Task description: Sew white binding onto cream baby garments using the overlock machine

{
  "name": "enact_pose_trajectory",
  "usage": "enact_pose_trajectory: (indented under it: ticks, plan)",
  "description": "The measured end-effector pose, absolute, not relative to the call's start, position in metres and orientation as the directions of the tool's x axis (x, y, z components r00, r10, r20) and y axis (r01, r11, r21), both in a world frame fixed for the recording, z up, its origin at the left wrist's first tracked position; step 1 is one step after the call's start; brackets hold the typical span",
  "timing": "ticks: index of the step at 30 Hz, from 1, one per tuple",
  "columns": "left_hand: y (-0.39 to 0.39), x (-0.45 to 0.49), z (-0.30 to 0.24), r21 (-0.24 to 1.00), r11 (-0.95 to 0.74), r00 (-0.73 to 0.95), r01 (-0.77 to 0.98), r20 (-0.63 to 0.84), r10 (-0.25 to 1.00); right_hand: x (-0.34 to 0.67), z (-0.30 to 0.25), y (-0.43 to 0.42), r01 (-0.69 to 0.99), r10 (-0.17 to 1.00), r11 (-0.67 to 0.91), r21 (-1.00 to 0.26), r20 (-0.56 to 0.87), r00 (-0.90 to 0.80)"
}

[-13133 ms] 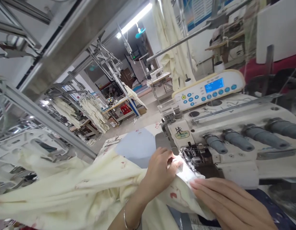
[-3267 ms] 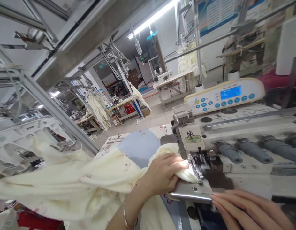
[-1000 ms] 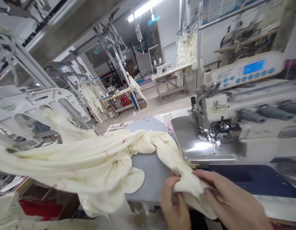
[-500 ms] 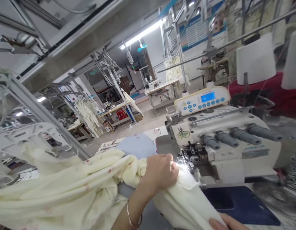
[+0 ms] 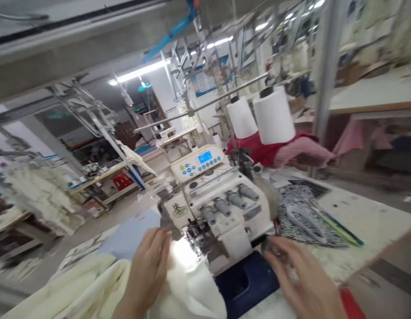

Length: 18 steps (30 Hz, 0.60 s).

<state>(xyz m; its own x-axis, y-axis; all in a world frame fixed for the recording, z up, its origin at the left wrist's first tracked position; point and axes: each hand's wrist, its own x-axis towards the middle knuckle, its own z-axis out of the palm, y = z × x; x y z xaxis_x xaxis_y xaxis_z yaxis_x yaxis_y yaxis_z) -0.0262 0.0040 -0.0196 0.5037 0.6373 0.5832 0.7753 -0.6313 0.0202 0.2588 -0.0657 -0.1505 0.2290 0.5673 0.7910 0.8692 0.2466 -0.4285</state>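
My left hand (image 5: 147,263) lies on the cream fabric (image 5: 198,283) just left of the needle area, its fingers stretched out and close together. The fabric runs up to the brightly lit presser foot of a white overlock sewing machine (image 5: 232,221) and spreads in folds to the lower left. At the machine's right end, my right hand (image 5: 301,277) curves its fingers and thumb round a shiny round handwheel (image 5: 288,263); motion blur softens its detail.
A control panel (image 5: 198,164) tops the machine. Behind stand white thread cones (image 5: 275,115) and red cloth (image 5: 248,148). Right of the machine, patterned dark cloth (image 5: 296,204) and a green-handled tool (image 5: 345,232) lie on the table (image 5: 378,221). A metal post (image 5: 325,84) rises behind.
My right hand has left the fabric's near edge for the handwheel. My left hand's fingers have straightened from a pinch on the fabric. The view has swung right.
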Motion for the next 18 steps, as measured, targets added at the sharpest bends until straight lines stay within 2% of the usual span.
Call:
enact_pose_trajectory:
  ticks: [2, 4, 6, 9, 12, 15, 18]
  plan:
    - [-0.011, -0.024, -0.014, -0.049, -0.664, 0.513, 0.746, 0.678, 0.527, 0.308, -0.152, -0.061, 0.921, 0.529, 0.063, -0.384, 0.796, 0.296]
    - [-0.028, -0.014, -0.011, -0.077, -0.706, 0.539, 0.704, 0.705, 0.461, 0.342, -0.151, -0.059, 0.943, 0.536, 0.01, -0.333, 0.798, 0.276]
    - [-0.043, 0.0, -0.013, -0.045, -0.763, 0.562, 0.644, 0.705, 0.432, 0.354, -0.146, -0.061, 0.953, 0.545, 0.069, -0.296, 0.811, 0.213]
    - [-0.059, 0.022, -0.015, 0.115, -0.811, 0.568, 0.573, 0.658, 0.495, 0.334, -0.132, -0.075, 0.923, 0.536, 0.25, -0.292, 0.836, 0.119]
    - [-0.068, 0.037, -0.012, 0.429, -0.723, 0.533, 0.542, 0.49, 0.69, 0.291, -0.12, -0.092, 0.832, 0.535, 0.456, -0.316, 0.844, 0.028]
    - [-0.07, 0.041, 0.0, 0.744, -0.447, 0.504, 0.496, 0.172, 0.846, 0.249, -0.115, -0.099, 0.653, 0.5, 0.684, -0.325, 0.861, -0.096]
    - [-0.069, 0.031, 0.013, 0.85, -0.185, 0.535, 0.493, -0.128, 0.835, 0.218, -0.112, -0.092, 0.492, 0.491, 0.79, -0.364, 0.857, -0.154]
